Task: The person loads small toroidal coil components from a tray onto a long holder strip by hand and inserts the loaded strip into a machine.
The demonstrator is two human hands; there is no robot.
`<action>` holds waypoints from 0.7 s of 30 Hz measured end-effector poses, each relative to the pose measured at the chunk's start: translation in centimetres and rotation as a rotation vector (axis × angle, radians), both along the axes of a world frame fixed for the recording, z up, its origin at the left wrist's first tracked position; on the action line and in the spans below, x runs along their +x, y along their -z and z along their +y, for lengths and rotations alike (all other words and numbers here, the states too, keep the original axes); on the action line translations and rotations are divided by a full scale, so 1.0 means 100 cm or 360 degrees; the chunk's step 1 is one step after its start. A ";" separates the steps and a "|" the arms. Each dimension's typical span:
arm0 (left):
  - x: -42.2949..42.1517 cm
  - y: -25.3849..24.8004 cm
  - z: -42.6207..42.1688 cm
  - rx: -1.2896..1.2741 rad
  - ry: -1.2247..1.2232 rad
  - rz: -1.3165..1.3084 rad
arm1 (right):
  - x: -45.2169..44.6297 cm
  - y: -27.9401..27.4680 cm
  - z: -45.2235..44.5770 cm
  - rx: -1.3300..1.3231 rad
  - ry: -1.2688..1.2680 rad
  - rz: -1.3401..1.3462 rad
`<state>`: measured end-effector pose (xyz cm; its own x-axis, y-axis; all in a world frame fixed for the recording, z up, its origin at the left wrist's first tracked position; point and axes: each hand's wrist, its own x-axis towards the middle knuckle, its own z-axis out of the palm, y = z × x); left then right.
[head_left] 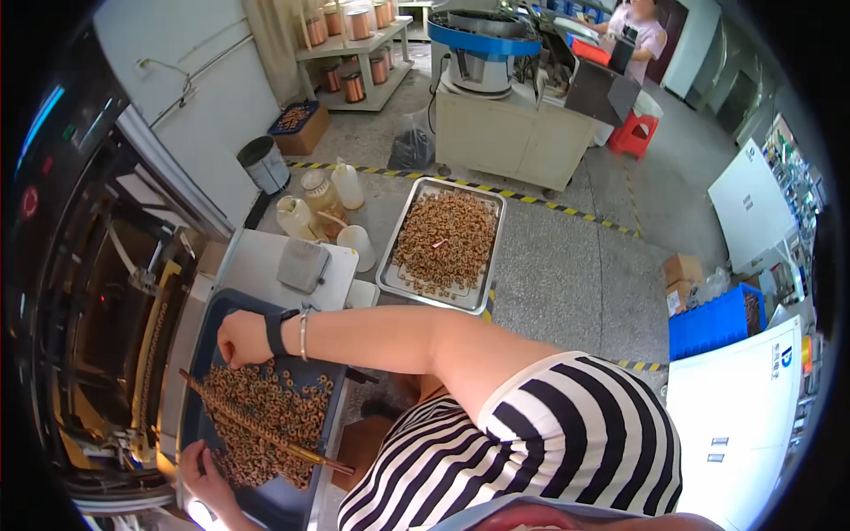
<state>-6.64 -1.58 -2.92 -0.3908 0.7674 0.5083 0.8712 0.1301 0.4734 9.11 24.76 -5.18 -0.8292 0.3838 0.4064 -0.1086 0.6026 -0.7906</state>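
Note:
A dark grey tray (205,403) in front of me holds a heap of small brown rings (305,411). Across the heap lies a thin copper-coloured rod (252,423), with rings threaded along much of its length. My right hand (246,340), with a black watch and a bracelet at the wrist, is closed over the tray's far end. Its fingertips point down by the rings, and what they pinch, if anything, is hidden. My left hand (204,478) is at the tray's near-left edge, thumb and fingers apart, touching neither the rod nor anything I can make out.
A machine (133,327) stands close along the left. Beyond my right arm, a metal tray (390,281) holds more rings, beside bottles (347,184) and a white cup (356,248). Farther off are a blue-rimmed bowl feeder (485,40), a person (651,40) and blue bins (708,323).

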 end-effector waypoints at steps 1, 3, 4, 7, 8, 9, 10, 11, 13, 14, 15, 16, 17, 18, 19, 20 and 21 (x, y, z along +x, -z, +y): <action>0.021 -0.014 0.001 -0.0003 0.0023 0.0001 | 0.015 -0.016 -0.006 -0.0079 -0.0150 0.0024; 0.051 -0.028 -0.002 -0.0056 0.0101 -0.0044 | 0.034 -0.032 -0.020 -0.0552 -0.0444 -0.0119; 0.058 -0.031 -0.004 -0.0120 0.0220 0.0024 | 0.044 -0.038 -0.028 -0.0636 -0.0530 -0.0143; 0.103 -0.040 -0.006 -0.0170 0.0451 0.0087 | 0.061 -0.034 -0.048 -0.0589 -0.0607 -0.0115; 0.114 -0.041 -0.005 -0.0185 0.0529 0.0078 | 0.066 -0.033 -0.052 -0.0485 -0.0599 -0.0046; 0.119 -0.040 -0.007 -0.0205 0.0602 0.0063 | 0.071 -0.031 -0.056 -0.0388 -0.0595 0.0020; 0.113 -0.031 -0.009 -0.0222 0.0671 0.0088 | 0.077 -0.030 -0.059 -0.0422 -0.0557 -0.0043; 0.113 -0.026 -0.010 -0.0168 0.0678 0.0150 | 0.083 -0.030 -0.059 -0.0270 -0.0493 0.0034; 0.117 -0.024 -0.011 -0.0138 0.0585 0.0227 | 0.096 -0.037 -0.064 -0.0305 -0.0442 -0.0130; 0.122 -0.026 -0.006 -0.0144 0.0505 0.0189 | 0.101 -0.040 -0.066 -0.0428 -0.0362 -0.0371; 0.123 -0.028 -0.003 -0.0145 0.0489 0.0198 | 0.100 -0.031 -0.067 -0.0333 -0.0347 -0.0290; 0.122 -0.029 -0.003 -0.0219 0.0501 0.0187 | 0.103 -0.030 -0.069 -0.0256 -0.0352 -0.0277; 0.122 -0.031 -0.004 -0.0246 0.0517 0.0199 | 0.107 -0.031 -0.073 -0.0417 -0.0327 -0.0427; 0.121 -0.030 -0.006 -0.0213 0.0507 0.0145 | 0.108 -0.034 -0.079 -0.0560 -0.0319 -0.0496; 0.122 -0.028 -0.007 -0.0203 0.0453 0.0197 | 0.110 -0.025 -0.080 -0.0612 -0.0356 -0.0501; 0.121 -0.025 -0.009 -0.0212 0.0435 0.0197 | 0.112 -0.024 -0.083 -0.0630 -0.0360 -0.0524; 0.120 -0.022 -0.009 -0.0208 0.0443 0.0190 | 0.112 -0.025 -0.085 -0.0672 -0.0374 -0.0526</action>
